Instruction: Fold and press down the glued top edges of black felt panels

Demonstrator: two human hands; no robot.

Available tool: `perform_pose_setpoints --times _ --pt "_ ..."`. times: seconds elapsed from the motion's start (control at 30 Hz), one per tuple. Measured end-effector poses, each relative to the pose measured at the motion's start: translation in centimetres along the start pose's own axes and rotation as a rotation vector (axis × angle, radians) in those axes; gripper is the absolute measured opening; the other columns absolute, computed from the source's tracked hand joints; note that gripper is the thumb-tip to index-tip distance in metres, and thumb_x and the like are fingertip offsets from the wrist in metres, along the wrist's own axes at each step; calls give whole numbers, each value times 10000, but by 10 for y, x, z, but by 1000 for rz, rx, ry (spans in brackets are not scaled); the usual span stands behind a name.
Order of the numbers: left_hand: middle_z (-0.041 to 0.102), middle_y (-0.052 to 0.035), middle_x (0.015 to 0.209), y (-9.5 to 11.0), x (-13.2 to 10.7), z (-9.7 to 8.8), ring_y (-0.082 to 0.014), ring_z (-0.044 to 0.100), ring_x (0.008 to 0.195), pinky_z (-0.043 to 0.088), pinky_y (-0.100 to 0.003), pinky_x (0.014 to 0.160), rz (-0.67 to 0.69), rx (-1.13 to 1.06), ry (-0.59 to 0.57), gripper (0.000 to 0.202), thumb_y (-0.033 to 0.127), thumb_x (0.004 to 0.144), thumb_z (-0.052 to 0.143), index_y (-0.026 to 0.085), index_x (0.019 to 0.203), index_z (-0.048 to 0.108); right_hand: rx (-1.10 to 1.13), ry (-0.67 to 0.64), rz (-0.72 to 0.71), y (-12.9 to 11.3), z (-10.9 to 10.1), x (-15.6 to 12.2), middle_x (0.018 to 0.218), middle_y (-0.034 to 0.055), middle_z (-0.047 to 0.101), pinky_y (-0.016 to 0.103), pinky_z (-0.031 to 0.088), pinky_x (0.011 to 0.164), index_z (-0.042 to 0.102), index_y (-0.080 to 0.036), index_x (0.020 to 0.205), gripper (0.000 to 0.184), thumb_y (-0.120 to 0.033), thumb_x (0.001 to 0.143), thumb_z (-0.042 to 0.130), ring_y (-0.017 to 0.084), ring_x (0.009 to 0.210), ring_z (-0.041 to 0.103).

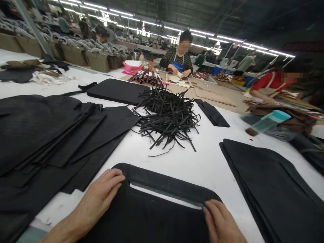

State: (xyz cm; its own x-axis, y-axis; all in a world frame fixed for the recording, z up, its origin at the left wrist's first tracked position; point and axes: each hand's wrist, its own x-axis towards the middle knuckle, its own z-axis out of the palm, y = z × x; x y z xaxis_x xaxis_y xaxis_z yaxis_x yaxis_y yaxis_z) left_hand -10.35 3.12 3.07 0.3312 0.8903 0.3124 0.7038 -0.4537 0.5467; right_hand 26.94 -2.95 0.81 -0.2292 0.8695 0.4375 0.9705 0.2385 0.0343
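A black leather-like panel (152,219) with rounded corners lies in front of me at the bottom of the head view. Near its far edge runs a long narrow opening, and a white strip (164,196) shows inside it. My left hand (101,192) grips the panel's far left corner, its fingers pressed together on the edge. At the opening's right end, my right hand (222,219) is closed on the panel with its fingers bent. The undersides of both hands' grips are hidden. Beyond the panel sits a heap of thin black strips (168,116).
Large black sheets (50,135) are stacked at left; more black pieces (273,189) lie at right. A black padded slab (118,91) and a small folded black piece (212,113) lie farther back. A teal-lidded container (269,121) stands right. Co-workers (179,57) work across the table.
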Motion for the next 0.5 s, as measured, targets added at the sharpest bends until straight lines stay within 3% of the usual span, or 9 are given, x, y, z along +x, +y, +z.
perform_pose_setpoints --times 0.13,0.23,0.33,0.5 --pt "553 -27 945 9 12 12 -148 508 858 442 -244 750 60 -66 -221 322 104 916 276 208 936 580 333 -153 -158 -85 0 54 910 34 593 252 499 643 554 -240 948 129 -197 893 445 165 765 600" --pt "530 -46 911 6 16 23 -171 475 833 428 -282 720 63 -13 -260 347 49 881 261 180 919 580 336 -229 -162 -132 8 84 802 13 563 310 465 610 551 -233 823 123 -112 805 557 190 699 550" --pt "521 -59 909 3 16 28 -190 458 832 425 -312 723 62 12 -267 342 45 872 272 165 928 587 256 -260 -205 -149 19 96 788 13 552 333 432 599 548 -213 783 169 -65 744 620 203 697 517" --pt "517 -57 932 5 18 26 -186 454 847 428 -307 746 73 25 -290 318 38 870 293 165 910 581 189 -218 -367 -147 34 91 814 38 545 344 401 628 569 -162 877 210 -49 715 641 208 720 478"
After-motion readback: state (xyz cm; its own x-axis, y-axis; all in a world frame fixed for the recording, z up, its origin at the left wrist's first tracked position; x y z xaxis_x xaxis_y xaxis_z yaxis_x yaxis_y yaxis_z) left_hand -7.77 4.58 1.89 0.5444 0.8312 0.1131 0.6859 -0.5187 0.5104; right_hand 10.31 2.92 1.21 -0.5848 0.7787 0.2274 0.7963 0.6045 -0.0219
